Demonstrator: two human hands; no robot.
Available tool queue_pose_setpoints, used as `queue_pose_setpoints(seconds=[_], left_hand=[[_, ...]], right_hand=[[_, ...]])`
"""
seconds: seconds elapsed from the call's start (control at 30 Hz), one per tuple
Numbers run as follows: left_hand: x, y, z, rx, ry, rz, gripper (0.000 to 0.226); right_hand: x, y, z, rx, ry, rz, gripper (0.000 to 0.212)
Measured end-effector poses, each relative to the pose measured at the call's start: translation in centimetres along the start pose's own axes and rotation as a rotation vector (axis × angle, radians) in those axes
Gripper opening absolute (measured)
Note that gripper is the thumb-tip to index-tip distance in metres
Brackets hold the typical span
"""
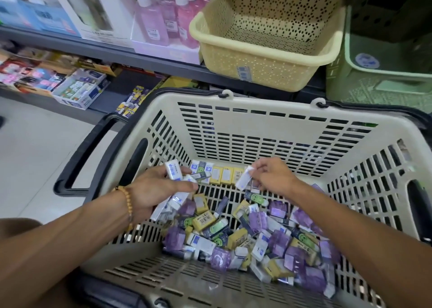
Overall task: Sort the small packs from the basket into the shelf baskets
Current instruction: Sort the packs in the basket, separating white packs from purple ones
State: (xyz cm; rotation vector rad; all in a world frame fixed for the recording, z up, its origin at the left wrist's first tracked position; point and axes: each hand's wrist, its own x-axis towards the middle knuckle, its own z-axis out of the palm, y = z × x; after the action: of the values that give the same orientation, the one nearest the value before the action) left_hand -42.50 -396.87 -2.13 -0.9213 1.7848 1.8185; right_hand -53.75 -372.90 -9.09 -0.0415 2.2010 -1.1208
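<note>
Shopping basket (268, 125): beige slotted plastic, black handles. Small packs (257, 235): boxy, purple, yellow, white, heaped on floor below both grips. Left hand (152, 191): grip clamped on several white packs (174, 171). Right hand (273, 175): fingertips pinch one white pack (243, 182). Perforated cream shelf basket (268, 32) on shelf beyond grips.

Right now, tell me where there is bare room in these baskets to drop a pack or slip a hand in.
The yellow shelf basket shows only bare perforated floor. In the shopping basket, the slatted floor is bare between the left hand, the right hand and the yellow packs, and along the near-left wall. The loose packs crowd the middle and right.
</note>
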Motion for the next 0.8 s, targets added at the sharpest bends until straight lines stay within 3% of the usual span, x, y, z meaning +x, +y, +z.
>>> queue_pose_setpoints(seconds=[0.17, 0.43, 0.53, 0.63, 0.7, 0.8], left_hand=[[0.4, 1.1, 1.1, -0.032, -0.027, 0.017, 0.049], [0.5, 1.4, 2.1, -0.048, -0.161, -0.029, 0.053], [0.3, 1.4, 2.7, -0.052, -0.166, -0.032, 0.047], [0.2, 1.4, 3.3, -0.030, -0.154, -0.017, 0.039], [0.1, 1.4, 3.4, -0.022, -0.157, -0.010, 0.038], [-0.1, 1.4, 3.3, -0.031, -0.146, 0.008, 0.041]], right_hand=[[0.3, 1.4, -2.3, -0.219, 0.200, 0.078, 0.013], [0.6, 2.4, -1.2, -0.271, 0.218, 0.125, 0.017], [0.0, 2.2, -1.5, -0.264, 0.183, 0.137, 0.022], [-0.5, 1.5, -1.2, -0.414, 0.195, 0.108, 0.018], [-1.4, 0.0, -0.8, -0.241, 0.153, 0.056, 0.027], [-2.6, -3.1, 0.5, 0.304, -0.199, 0.033, 0.027]])
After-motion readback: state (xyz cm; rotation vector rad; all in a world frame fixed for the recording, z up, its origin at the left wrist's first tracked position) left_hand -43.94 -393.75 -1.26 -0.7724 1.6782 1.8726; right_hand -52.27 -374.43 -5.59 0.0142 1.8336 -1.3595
